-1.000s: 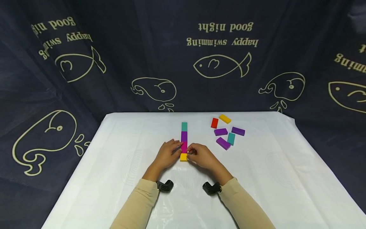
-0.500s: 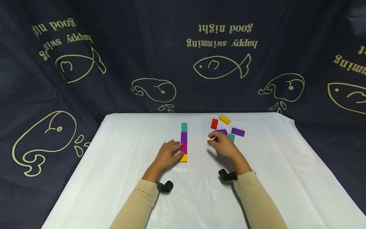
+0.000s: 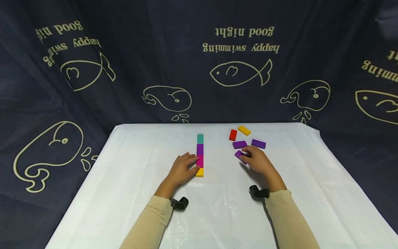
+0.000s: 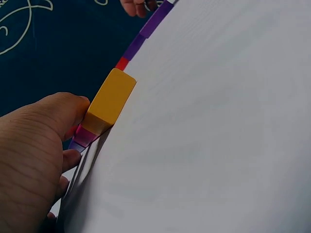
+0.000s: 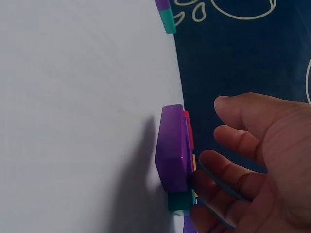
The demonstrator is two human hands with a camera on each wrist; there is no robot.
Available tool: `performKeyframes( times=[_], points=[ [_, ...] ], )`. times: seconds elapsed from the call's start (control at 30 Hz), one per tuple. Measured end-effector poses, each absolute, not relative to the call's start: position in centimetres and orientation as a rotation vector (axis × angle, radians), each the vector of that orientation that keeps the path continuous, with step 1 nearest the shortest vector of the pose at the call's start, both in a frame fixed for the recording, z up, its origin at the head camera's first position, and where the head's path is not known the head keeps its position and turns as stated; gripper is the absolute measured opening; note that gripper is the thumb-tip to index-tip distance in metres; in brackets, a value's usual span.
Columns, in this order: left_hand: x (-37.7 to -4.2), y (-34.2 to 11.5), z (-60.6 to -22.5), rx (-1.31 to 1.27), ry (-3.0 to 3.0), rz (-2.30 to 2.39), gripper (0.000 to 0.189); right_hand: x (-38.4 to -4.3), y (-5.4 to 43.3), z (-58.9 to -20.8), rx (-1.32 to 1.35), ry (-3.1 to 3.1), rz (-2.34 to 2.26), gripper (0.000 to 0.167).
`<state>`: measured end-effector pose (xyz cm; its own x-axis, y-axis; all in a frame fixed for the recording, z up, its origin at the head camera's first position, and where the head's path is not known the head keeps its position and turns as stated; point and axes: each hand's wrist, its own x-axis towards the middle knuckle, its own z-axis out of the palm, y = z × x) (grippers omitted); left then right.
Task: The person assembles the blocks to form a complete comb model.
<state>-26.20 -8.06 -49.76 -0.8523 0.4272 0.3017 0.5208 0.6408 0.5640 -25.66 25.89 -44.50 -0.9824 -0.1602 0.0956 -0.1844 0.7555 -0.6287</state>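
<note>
By nearest purple rect. block (image 5: 171,143), R hand (image 3: 257,160) arrived half-spread, L hand (image 3: 181,169) lax against unchanged 4-blk multicolour row (image 3: 200,150), both gripping nil.

The table (image 3: 311,207) has a smooth, lightly creased white surface, faintly glossy toward its near edge. The yellow block (image 4: 111,97) and purple block (image 5: 171,145) nearest that edge look smooth, softly sheened. Matt cloth (image 3: 174,62) hangs beyond the far edge; the sleeves (image 3: 149,221) look like matt fabric.

By left fingers (image 3: 191,158): yellow block (image 3: 199,172), magenta block (image 3: 200,162); beyond, purple block (image 3: 200,149), teal block (image 3: 200,139). Around right fingers (image 3: 249,149): three purple bars (image 3: 238,155). Navy backdrop (image 3: 174,52) bears cream fish (image 3: 240,73).
</note>
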Motion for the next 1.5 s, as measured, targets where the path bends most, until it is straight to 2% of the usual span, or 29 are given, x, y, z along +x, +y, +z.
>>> performKeyframes(
  times=[0.3,0.6,0.93,1.27,1.5],
  points=[
    [-26.0,-8.1,-49.6,-0.798,-2.724,-1.003,0.045,-25.4,24.8,-45.2,0.357,-2.874,1.028,0.033],
    [-25.9,-8.1,-49.6,-0.79,-2.719,-1.0,0.045,-25.5,24.3,-46.0,0.297,-2.862,1.119,0.05],
    [-26.0,-8.1,-49.5,-0.802,-2.711,-0.994,0.044,-25.6,24.1,-46.1,0.373,-2.98,1.106,0.069],
    [-26.1,-8.1,-49.8,-0.805,-2.712,-0.992,0.045,-25.6,24.5,-46.6,0.362,-2.988,1.175,0.068],
    [-26.0,-8.1,-49.7,-0.814,-2.712,-0.978,0.046,-25.6,24.6,-46.8,0.337,-3.006,1.21,0.058]
  ],
)
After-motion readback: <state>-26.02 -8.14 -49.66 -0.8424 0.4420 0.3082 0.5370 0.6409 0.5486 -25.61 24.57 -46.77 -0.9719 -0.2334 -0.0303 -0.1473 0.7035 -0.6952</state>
